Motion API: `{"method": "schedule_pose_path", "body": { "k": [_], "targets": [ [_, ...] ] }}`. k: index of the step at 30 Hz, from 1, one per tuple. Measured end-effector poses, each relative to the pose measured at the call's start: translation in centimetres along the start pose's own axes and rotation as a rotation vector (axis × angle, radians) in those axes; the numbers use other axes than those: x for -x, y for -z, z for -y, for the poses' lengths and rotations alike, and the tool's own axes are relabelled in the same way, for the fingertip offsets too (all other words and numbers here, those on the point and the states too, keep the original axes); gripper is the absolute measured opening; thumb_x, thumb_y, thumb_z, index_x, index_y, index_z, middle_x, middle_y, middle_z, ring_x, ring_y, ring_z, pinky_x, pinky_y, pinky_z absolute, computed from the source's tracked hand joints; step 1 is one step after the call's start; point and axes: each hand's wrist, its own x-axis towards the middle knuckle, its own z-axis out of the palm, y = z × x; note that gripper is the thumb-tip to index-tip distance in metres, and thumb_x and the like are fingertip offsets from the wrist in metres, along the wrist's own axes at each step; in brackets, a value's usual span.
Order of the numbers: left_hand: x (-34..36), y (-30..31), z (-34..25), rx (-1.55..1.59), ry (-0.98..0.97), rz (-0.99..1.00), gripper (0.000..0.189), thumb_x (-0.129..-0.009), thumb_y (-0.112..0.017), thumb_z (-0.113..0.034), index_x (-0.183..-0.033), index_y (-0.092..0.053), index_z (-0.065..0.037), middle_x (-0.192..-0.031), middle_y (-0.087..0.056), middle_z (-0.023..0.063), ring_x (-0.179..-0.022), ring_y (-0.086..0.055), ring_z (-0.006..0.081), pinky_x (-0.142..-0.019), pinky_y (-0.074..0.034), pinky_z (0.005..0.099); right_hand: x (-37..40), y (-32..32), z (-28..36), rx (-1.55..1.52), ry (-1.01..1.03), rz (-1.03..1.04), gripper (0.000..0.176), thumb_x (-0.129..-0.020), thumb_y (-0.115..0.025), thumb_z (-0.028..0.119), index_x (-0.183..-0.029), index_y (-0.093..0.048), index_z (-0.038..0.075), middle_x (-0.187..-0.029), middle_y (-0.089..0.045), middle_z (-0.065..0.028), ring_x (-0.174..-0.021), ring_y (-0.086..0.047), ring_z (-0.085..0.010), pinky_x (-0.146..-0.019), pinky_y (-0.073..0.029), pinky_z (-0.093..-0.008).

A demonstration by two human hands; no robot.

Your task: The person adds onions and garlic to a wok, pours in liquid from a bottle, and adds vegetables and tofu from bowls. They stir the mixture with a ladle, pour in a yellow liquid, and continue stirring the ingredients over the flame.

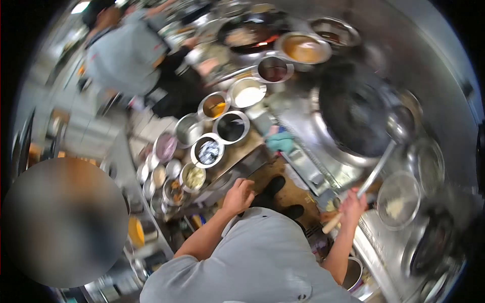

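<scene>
My right hand (352, 206) is closed around the handle of a long metal ladle (376, 169). The ladle's round bowl is at the right edge of a large dark wok (353, 116) on the steel stove. Near my waist, my left hand (239, 196) hangs with its fingers curled, close to the counter corner; whether anything is in it does not show. Beside it stand metal pots, one with pale chopped pieces (194, 178), another with a dark liquid (231, 127).
A co-worker (126, 55) in grey stands at the upper left near another wok (252, 35). A strainer (399, 200) with pale food lies right of my right hand. A teal cloth (280, 142) rests by the stove edge. A blurred round patch covers the lower left.
</scene>
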Motion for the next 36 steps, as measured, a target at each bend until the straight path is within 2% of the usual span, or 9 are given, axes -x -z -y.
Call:
{"method": "schedule_pose_path", "body": {
  "k": [6,12,17,20,24,28,30,32,36],
  "targets": [
    [2.9,6.3,5.6,-0.023,0.166,-0.293,0.023,-0.087,-0.068,-0.015,-0.109,-0.067,-0.007,-0.100,-0.065,0.0164,-0.081,-0.069,0.0321,-0.072,-0.056,0.0421,1.5,-1.2,-0.7,0.034,0.054,0.069,0.015,-0.091,-0.062,0.006,-0.103,-0.053,0.010,-0.056,-0.034,0.0050,-0.039,-0.032,-0.0062,-0.032,-0.030,-0.0254],
    [-0.3,16.8,18.2,-0.271,0.368,-0.637,0.022,-0.086,-0.069,-0.020,-0.103,-0.071,-0.006,-0.095,-0.069,0.0188,-0.085,-0.068,0.0369,-0.078,-0.054,0.0465,3.0,-4.2,-0.6,0.147,0.133,0.068,0.017,-0.090,-0.060,0.005,-0.105,-0.053,0.009,-0.059,-0.038,0.0033,-0.041,-0.035,-0.0074,-0.032,-0.033,-0.0262],
    [-5.5,24.2,31.4,-0.350,0.511,-0.543,0.036,-0.081,-0.073,-0.019,-0.113,-0.069,-0.006,-0.110,-0.067,0.0228,-0.105,-0.065,0.0393,-0.091,-0.053,0.0469,6.0,-8.7,-2.0,0.140,0.167,0.014,0.011,-0.095,-0.058,0.008,-0.104,-0.052,0.010,-0.058,-0.037,0.0040,-0.039,-0.033,-0.0066,-0.032,-0.033,-0.0255],
    [-8.9,25.9,36.7,-0.321,0.464,-0.319,0.047,-0.080,-0.073,-0.019,-0.124,-0.065,-0.004,-0.115,-0.066,0.0261,-0.103,-0.066,0.0419,-0.092,-0.052,0.0470,9.3,-12.6,-1.9,0.154,0.154,0.010,0.011,-0.095,-0.058,0.009,-0.104,-0.052,0.010,-0.058,-0.037,0.0043,-0.039,-0.033,-0.0066,-0.032,-0.032,-0.0251],
    [-12.3,24.4,42.2,-0.321,0.485,-0.042,0.068,-0.077,-0.075,-0.022,-0.141,-0.055,-0.010,-0.128,-0.059,0.0295,-0.119,-0.058,0.0465,-0.106,-0.047,0.0472,10.6,-14.8,-2.9,0.147,0.140,-0.008,0.011,-0.096,-0.058,0.009,-0.104,-0.052,0.010,-0.058,-0.037,0.0044,-0.038,-0.033,-0.0067,-0.032,-0.032,-0.0251],
    [-13.1,24.0,42.0,-0.283,0.571,0.018,0.065,-0.075,-0.074,-0.026,-0.136,-0.055,-0.017,-0.135,-0.054,0.0309,-0.117,-0.059,0.0457,-0.105,-0.048,0.0475,12.4,-16.1,-3.5,0.185,0.113,-0.020,0.011,-0.095,-0.059,0.009,-0.105,-0.053,0.011,-0.058,-0.039,0.0040,-0.038,-0.033,-0.0068,-0.032,-0.032,-0.0255],
    [-12.5,24.2,41.5,-0.299,0.399,-0.074,0.051,-0.073,-0.075,-0.018,-0.122,-0.061,-0.011,-0.107,-0.070,0.0207,-0.111,-0.064,0.0409,-0.095,-0.051,0.0487,13.9,-16.8,-3.7,0.205,0.089,-0.003,0.013,-0.094,-0.059,0.008,-0.105,-0.052,0.011,-0.057,-0.038,0.0036,-0.038,-0.033,-0.0072,-0.031,-0.033,-0.0258],
    [-12.5,23.7,43.1,-0.174,0.387,-0.117,0.040,-0.072,-0.076,-0.013,-0.110,-0.065,-0.008,-0.099,-0.072,0.0180,-0.102,-0.067,0.0391,-0.089,-0.053,0.0481,15.1,-17.8,-3.8,0.218,0.041,0.013,0.016,-0.093,-0.058,0.007,-0.107,-0.050,0.010,-0.057,-0.037,0.0030,-0.037,-0.033,-0.0079,-0.031,-0.033,-0.0262],
    [-12.0,25.3,42.1,-0.195,0.400,-0.087,0.036,-0.072,-0.077,-0.012,-0.105,-0.068,-0.006,-0.101,-0.072,0.0200,-0.097,-0.069,0.0389,-0.088,-0.054,0.0461,18.3,-19.6,-2.6,0.268,-0.133,0.142,0.018,-0.092,-0.059,0.005,-0.108,-0.051,0.009,-0.055,-0.034,0.0027,-0.036,-0.032,-0.0081,-0.031,-0.031,-0.0269]
  ]
}}
